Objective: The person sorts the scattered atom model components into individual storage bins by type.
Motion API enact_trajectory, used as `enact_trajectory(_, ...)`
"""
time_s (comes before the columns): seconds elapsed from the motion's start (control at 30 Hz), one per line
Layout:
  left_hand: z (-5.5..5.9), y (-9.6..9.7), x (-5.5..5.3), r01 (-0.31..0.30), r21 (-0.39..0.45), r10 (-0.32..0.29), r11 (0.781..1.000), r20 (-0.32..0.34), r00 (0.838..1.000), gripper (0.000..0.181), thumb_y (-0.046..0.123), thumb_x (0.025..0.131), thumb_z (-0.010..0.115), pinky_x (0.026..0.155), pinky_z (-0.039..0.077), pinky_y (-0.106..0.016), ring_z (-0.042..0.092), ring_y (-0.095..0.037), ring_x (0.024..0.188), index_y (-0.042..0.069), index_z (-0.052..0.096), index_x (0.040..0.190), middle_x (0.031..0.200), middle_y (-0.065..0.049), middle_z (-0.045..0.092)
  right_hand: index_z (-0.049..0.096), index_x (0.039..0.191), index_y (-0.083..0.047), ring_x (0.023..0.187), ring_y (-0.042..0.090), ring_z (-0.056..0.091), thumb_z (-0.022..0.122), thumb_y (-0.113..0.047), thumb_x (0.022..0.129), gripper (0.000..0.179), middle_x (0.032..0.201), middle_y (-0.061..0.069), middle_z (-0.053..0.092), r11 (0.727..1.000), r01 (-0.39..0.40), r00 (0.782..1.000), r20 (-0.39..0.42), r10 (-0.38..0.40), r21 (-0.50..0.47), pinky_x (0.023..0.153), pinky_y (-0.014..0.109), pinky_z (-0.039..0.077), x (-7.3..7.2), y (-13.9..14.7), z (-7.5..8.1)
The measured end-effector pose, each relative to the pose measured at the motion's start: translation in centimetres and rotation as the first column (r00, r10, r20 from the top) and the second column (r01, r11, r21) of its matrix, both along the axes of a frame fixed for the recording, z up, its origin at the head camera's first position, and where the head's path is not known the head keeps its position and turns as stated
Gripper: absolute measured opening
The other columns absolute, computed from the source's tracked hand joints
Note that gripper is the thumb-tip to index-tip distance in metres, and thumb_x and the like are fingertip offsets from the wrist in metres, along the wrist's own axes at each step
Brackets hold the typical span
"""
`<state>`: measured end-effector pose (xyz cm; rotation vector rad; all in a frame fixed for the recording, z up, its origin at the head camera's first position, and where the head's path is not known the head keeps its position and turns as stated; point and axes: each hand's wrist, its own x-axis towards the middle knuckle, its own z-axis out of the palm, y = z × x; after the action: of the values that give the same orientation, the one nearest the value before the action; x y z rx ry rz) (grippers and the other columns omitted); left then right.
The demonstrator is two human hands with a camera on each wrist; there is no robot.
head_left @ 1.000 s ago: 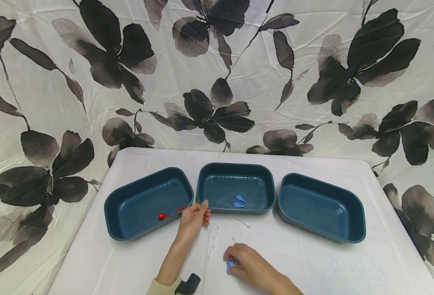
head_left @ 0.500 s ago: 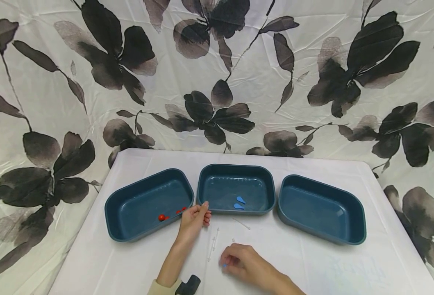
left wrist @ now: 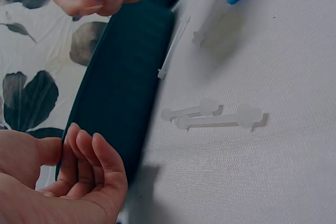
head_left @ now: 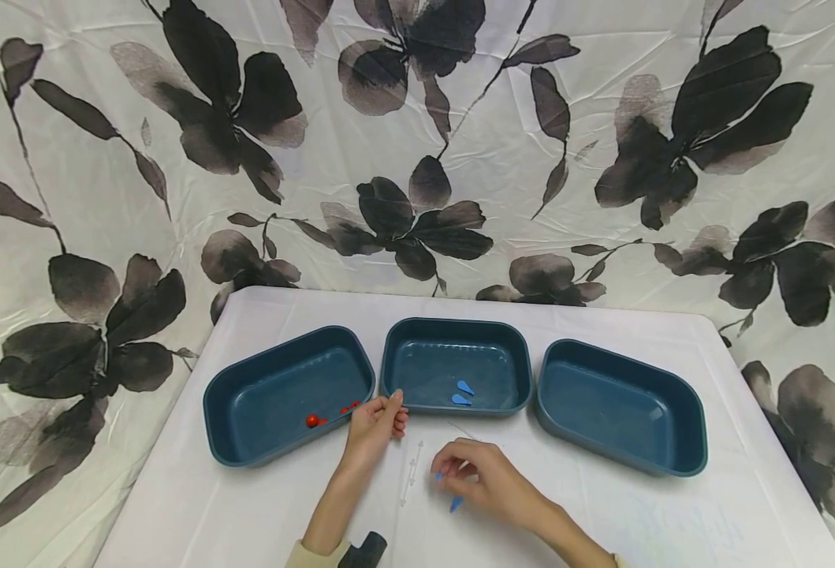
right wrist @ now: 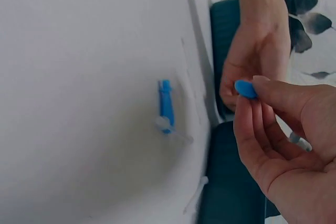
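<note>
My right hand is over the table in front of the middle tray, pinching a small blue teardrop-shaped plastic piece between thumb and fingertips. A second blue piece lies on the cloth below it, beside a translucent stick. My left hand grips the front left corner of the dark teal middle tray, thumb on one side of the rim and fingers on the other. Two more blue pieces lie inside this tray.
A left teal tray contains several red pieces, partly hidden by the left hand. The right teal tray stands at an angle. Translucent sticks with knobbed ends lie on the white cloth between the hands and trays.
My right hand shifts left, then up and away toward the middle tray with one blue piece. The other blue piece now shows on the cloth. My left hand stays at the tray corner.
</note>
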<state>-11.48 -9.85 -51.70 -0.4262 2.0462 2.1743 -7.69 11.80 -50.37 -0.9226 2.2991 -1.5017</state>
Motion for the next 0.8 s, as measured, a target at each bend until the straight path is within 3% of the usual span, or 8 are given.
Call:
enact_trajectory(0.27,-0.2,0.0,0.0,0.018,-0.004,-0.018,1.0,-0.012,1.0,0.038,0.028,0.107,0.059,0.063,0.054,-0.022,0.058,-0.012,0.067,-0.007,0.065,0.095,0.079,-0.004,0.064,0.072,0.103,-0.004,0.086,0.009,0.064,0.075,-0.006,0.094,0.01,0.096,0.006,0.071,0.999,0.042,0.998,0.054,-0.041,-0.013,0.077,0.029,0.059,-1.4,0.4,1.1)
enact_trajectory(0.5,-0.3,-0.1,-0.1,0.019,-0.001,-0.019,1.0,-0.011,1.0,0.038,0.028,0.107,0.059,0.063,0.054,-0.022,0.059,-0.013,0.068,-0.007,0.065,0.096,0.079,-0.004,0.064,0.072,0.106,-0.004,0.087,0.01,0.065,0.076,-0.011,0.094,0.014,0.097,0.002,0.071,0.996,0.087,0.993,0.079,-0.085,-0.023,0.078,0.03,0.059,-2.6,0.6,2.1)
enact_trajectory(0.8,-0.4,0.0,-0.1,0.019,0.014,-0.019,1.0,-0.011,1.0,0.036,0.027,0.107,0.059,0.063,0.054,-0.022,0.059,-0.013,0.067,-0.006,0.065,0.094,0.079,-0.004,0.064,0.072,0.109,-0.003,0.086,0.016,0.067,0.076,-0.009,0.093,0.018,0.099,0.008,0.072,0.99,0.11,0.992,0.074,-0.104,-0.085,0.078,0.029,0.059,-4.4,0.7,2.1)
